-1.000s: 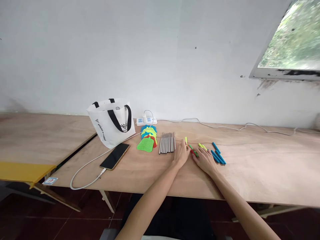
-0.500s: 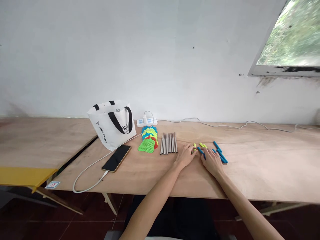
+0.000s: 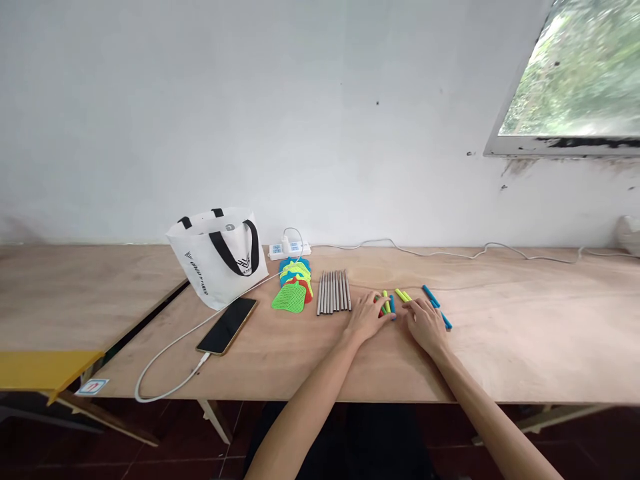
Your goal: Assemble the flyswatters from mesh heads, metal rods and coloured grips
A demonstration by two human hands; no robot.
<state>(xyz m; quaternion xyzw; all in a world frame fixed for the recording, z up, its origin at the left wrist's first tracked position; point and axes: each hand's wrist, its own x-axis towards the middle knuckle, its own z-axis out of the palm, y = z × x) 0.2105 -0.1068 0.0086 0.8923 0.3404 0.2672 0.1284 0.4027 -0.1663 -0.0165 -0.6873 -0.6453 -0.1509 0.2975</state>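
My left hand (image 3: pixel 367 319) lies palm down on the plywood table (image 3: pixel 310 347), fingers stretched onto a small cluster of short coloured sticks (image 3: pixel 387 303) in yellow, green, red and blue. My right hand (image 3: pixel 425 323) rests flat just to the right, fingers spread over blue sticks (image 3: pixel 434 304) and beside two yellow-green ones (image 3: pixel 402 294). Neither hand grips anything. A row of grey metal rods (image 3: pixel 334 291) lies just left of my left hand.
A stack of coloured mesh pieces (image 3: pixel 293 285) sits left of the rods. A phone (image 3: pixel 227 317) on a white cable, a white tote bag (image 3: pixel 219 254) and a power strip (image 3: pixel 290 249) stand further left. A cable runs along the wall.
Both hands slid a little to the right across the table and pushed the loose coloured sticks closer together. The camera view shifted slightly.
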